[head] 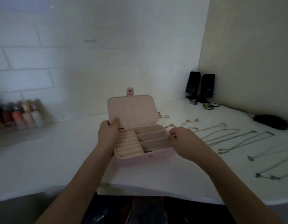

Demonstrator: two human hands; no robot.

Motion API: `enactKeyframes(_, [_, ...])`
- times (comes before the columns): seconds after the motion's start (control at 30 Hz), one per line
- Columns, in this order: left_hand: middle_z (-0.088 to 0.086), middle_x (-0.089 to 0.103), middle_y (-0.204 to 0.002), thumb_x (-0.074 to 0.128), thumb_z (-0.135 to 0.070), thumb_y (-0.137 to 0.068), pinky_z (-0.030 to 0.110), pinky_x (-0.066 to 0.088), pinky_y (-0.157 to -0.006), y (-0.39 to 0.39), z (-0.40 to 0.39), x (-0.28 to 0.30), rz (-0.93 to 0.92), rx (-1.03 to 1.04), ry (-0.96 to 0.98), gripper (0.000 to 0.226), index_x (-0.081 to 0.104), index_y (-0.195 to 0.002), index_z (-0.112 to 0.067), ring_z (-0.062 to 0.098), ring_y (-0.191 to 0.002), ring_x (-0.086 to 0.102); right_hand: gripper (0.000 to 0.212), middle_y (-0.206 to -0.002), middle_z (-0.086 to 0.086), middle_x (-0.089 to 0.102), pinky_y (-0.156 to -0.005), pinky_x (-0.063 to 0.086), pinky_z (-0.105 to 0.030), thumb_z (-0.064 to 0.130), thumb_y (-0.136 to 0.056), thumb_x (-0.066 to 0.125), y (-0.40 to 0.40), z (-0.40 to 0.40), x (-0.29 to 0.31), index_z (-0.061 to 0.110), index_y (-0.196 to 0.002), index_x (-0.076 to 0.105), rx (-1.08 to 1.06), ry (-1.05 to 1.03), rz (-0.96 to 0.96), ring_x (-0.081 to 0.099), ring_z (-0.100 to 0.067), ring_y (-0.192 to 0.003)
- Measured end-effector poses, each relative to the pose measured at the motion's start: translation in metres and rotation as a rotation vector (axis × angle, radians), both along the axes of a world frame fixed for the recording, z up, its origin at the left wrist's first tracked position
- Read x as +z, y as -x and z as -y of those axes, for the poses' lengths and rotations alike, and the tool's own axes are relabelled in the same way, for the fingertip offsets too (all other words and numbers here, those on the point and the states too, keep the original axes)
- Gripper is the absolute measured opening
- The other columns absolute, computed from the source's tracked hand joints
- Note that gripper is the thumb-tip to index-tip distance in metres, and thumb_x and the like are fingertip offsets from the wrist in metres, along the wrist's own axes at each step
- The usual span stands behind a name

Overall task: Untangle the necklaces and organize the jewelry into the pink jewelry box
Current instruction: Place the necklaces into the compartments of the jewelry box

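While the left hand [108, 135] grips the raised lid [132, 110] of the pink jewelry box [140, 157] on the white counter [59, 159], the right hand [185, 141] pinches something tiny at its right edge, necklaces [237, 138] laid out alongside.

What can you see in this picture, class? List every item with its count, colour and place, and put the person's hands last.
Pink hinged jewelry box: one, pink, desk centre, lid open.
Thin metal chain necklaces: several, silvery, laid out apart, right of box.
Small metal rings: a few, silvery, behind box on its right.
Small earrings: a few, gold-toned, right of rings.
Black desktop speakers: two, back corner.
Black computer mouse: one, far right.
Small bottles: about ten, mixed colours, far left, blurred.
White desk: one.
Left hand: grips lid's left edge.
Right hand: at box's right edge, pinching something small.
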State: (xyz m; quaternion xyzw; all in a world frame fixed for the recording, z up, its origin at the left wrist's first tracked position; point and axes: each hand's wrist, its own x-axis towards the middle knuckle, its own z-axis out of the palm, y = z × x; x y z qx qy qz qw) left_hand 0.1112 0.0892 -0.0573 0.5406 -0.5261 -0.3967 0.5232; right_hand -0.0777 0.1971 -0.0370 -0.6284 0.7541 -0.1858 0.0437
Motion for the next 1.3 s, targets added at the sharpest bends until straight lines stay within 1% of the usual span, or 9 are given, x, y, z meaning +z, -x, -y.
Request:
enactKeyframes(0.23, [0.022, 0.06, -0.111, 0.039, -0.031, -0.099, 0.029, 0.035, -0.072, 0.011, -0.045, -0.008, 0.347, -0.006, 0.023, 0.042, 0.056, -0.11, 0.006, 0.034, -0.095, 0.056, 0.032, -0.066, 0.0, 0.045, -0.051, 0.029, -0.023, 0.017, -0.098, 0.037, 0.008, -0.042, -0.032, 0.013, -0.066, 0.04, -0.032, 0.002, 0.062, 0.044, -0.014, -0.061])
enactKeyframes(0.37, [0.024, 0.059, -0.116, 0.036, -0.027, -0.099, 0.034, 0.04, -0.088, 0.013, -0.061, -0.017, 0.494, -0.023, -0.037, 0.04, 0.055, -0.111, 0.007, 0.036, -0.107, 0.054, 0.036, -0.061, -0.001, 0.042, -0.05, 0.027, -0.024, 0.017, -0.097, 0.039, 0.013, -0.053, -0.032, 0.014, -0.061, 0.036, -0.028, 0.004, 0.079, 0.039, -0.012, -0.056])
enactKeyframes(0.5, [0.02, 0.056, -0.122, 0.031, -0.023, -0.098, 0.035, 0.033, -0.096, 0.019, -0.063, -0.017, 0.661, 0.002, -0.042, 0.038, 0.053, -0.116, 0.003, 0.034, -0.114, 0.051, 0.04, -0.059, 0.0, 0.038, -0.049, 0.024, -0.023, 0.017, -0.098, 0.039, 0.016, -0.059, -0.028, 0.015, -0.059, 0.033, -0.023, -0.01, 0.085, 0.035, -0.01, -0.054])
enactKeyframes(0.8, [0.022, 0.058, -0.122, 0.037, -0.011, -0.093, 0.036, 0.037, -0.095, 0.022, -0.056, -0.017, 0.619, -0.004, 0.097, 0.033, 0.056, -0.117, 0.003, 0.036, -0.112, 0.052, 0.04, -0.062, 0.0, 0.042, -0.05, 0.026, -0.022, 0.021, -0.099, 0.037, 0.018, -0.047, -0.036, 0.016, -0.059, 0.037, -0.067, 0.031, 0.143, 0.043, -0.016, -0.061])
enactKeyframes(0.93, [0.018, 0.053, -0.13, 0.038, -0.01, -0.092, 0.037, 0.034, -0.097, 0.028, -0.055, -0.01, 0.761, 0.003, 0.104, 0.038, 0.048, -0.127, -0.003, 0.037, -0.122, 0.043, 0.043, -0.059, 0.0, 0.04, -0.051, 0.026, -0.021, 0.021, -0.1, 0.037, 0.02, -0.048, -0.038, 0.016, -0.057, 0.034, -0.046, 0.075, 0.156, 0.039, -0.012, -0.056])
enactKeyframes(1.03, [0.016, 0.049, -0.133, 0.044, -0.004, -0.085, 0.041, 0.035, -0.098, 0.041, -0.063, 0.003, 0.858, 0.004, 0.243, 0.044, 0.047, -0.13, -0.005, 0.036, -0.126, 0.035, 0.042, -0.059, 0.0, 0.044, -0.054, 0.03, -0.029, 0.023, -0.1, 0.039, 0.024, -0.05, -0.036, 0.016, -0.058, 0.038, -0.03, 0.108, 0.196, 0.043, -0.015, -0.059])
enactKeyframes(1.1, [0.014, 0.052, -0.129, 0.047, -0.006, -0.083, 0.04, 0.035, -0.096, 0.058, -0.072, 0.01, 0.902, -0.063, 0.331, 0.044, 0.049, -0.128, -0.008, 0.034, -0.123, 0.038, 0.039, -0.064, -0.002, 0.053, -0.062, 0.036, -0.029, 0.026, -0.1, 0.04, 0.03, -0.054, -0.034, 0.013, -0.065, 0.051, -0.039, 0.166, 0.277, 0.051, -0.02, -0.066])
enactKeyframes(1.2, [0.013, 0.054, -0.126, 0.048, -0.01, -0.085, 0.037, 0.035, -0.096, 0.093, -0.088, 0.011, 0.861, -0.216, 0.434, 0.04, 0.052, -0.125, -0.008, 0.03, -0.122, 0.039, 0.035, -0.077, -0.012, 0.066, -0.074, 0.051, -0.039, 0.028, -0.099, 0.042, 0.054, -0.064, -0.03, 0.003, -0.093, 0.065, -0.177, 0.337, 0.341, 0.06, -0.027, -0.07])
enactKeyframes(1.3, [0.009, 0.052, -0.129, 0.05, -0.01, -0.088, 0.033, 0.03, -0.101, 0.132, -0.111, 0.008, 0.714, -0.335, 0.557, 0.037, 0.054, -0.125, -0.01, 0.024, -0.126, 0.037, 0.028, -0.082, -0.006, 0.063, -0.061, 0.051, -0.025, 0.022, -0.099, 0.044, 0.102, -0.085, -0.024, 0.006, -0.108, 0.065, -0.344, 0.528, 0.3, 0.056, -0.016, -0.061])
